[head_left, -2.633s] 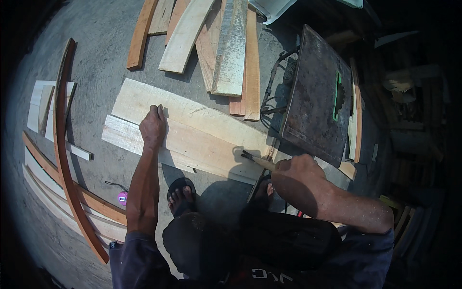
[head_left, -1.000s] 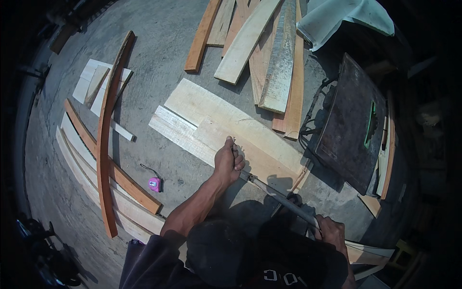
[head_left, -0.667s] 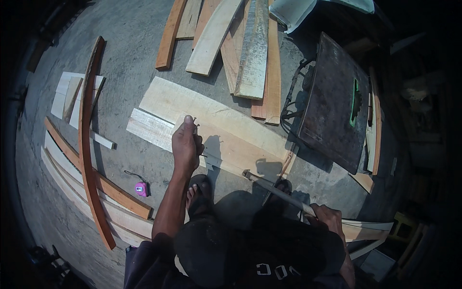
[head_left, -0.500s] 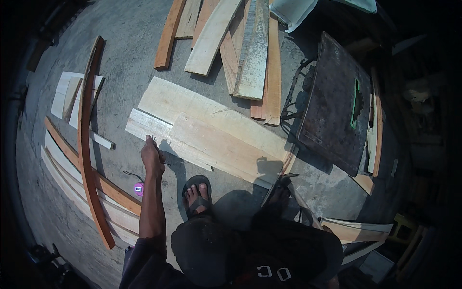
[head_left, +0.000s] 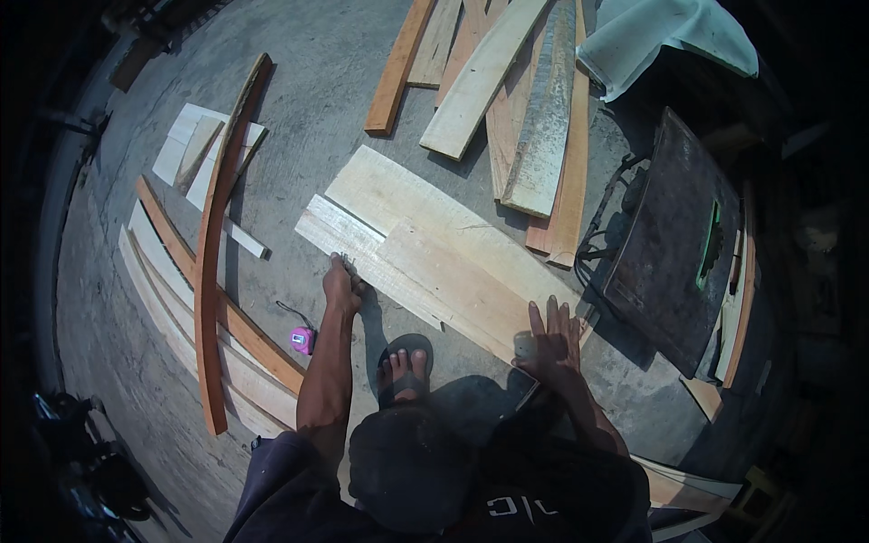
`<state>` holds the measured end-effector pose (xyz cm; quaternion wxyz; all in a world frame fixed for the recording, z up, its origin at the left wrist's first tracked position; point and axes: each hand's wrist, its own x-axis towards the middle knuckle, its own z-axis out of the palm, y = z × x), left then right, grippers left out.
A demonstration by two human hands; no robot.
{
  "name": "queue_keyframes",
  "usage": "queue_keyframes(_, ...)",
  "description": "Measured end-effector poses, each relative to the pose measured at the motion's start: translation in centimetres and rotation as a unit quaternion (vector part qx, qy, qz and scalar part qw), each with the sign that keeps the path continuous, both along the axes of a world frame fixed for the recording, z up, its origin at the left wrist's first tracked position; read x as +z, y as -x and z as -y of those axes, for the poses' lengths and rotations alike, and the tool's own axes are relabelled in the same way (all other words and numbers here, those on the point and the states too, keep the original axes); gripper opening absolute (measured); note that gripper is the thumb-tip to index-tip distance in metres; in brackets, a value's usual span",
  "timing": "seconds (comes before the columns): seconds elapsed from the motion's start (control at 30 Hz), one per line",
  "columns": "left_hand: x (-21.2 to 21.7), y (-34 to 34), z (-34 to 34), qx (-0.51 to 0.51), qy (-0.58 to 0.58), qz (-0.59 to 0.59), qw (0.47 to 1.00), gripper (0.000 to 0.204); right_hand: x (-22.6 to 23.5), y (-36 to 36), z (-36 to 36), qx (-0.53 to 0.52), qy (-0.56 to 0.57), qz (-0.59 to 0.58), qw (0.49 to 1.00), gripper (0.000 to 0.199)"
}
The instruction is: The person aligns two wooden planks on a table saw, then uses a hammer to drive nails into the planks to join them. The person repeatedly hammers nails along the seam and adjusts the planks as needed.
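Observation:
Pale planks lie side by side on the concrete in front of me: a wide plank (head_left: pixel 398 185) on the far side, a shorter board (head_left: pixel 462 281) overlapping it, and a narrow plank (head_left: pixel 339 226) at the near left. At the narrow plank's near edge is my left hand (head_left: pixel 342 288), its fingers closed; what they hold, if anything, is too small to make out. My right hand (head_left: pixel 554 339) rests on the right end of the boards with its fingers spread. A pink tape measure (head_left: pixel 302 340) lies on the ground left of my left forearm.
A dark metal saw table (head_left: pixel 665 244) with a blade in its slot stands at the right. Several boards (head_left: pixel 543 154) are piled at the far side. On the left, a long reddish beam (head_left: pixel 215 244) lies across other strips (head_left: pixel 163 290). White cloth (head_left: pixel 670 41) hangs at the far right.
My right hand has come into clear view and lies spread on the boards' right end. My left hand stays by the narrow plank's edge. The whole view has shifted, moving the scene rightward.

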<state>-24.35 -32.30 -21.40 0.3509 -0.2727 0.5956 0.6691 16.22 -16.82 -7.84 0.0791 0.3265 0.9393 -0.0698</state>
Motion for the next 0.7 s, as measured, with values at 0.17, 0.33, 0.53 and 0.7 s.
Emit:
queue_keyframes(0.17, -0.2, -0.8, -0.3, -0.027, 0.042, -0.032, 0.998, 0.042, -1.7, 4.3, -1.7, 0.007, 0.119, -0.038, 0.992, 0.114)
queue_keyframes(0.33, -0.6, -0.7, -0.5, -0.014, 0.0, -0.034, 0.999, 0.043, -2.8, 7.1, 0.3, -0.05, 0.145, -0.146, 0.977, 0.109)
queue_keyframes(0.53, -0.9, -0.4, -0.5, -0.048, -0.001, -0.039, 0.998, 0.043, -5.6, 12.1, 2.2, -0.111, 0.162, -0.153, 0.969, 0.105)
queue_keyframes(0.7, -0.9, -0.3, -0.8, -0.052, 0.023, -0.045, 0.997, 0.045, -7.5, 16.5, 3.2, -0.098, 0.131, -0.18, 0.97, 0.1)
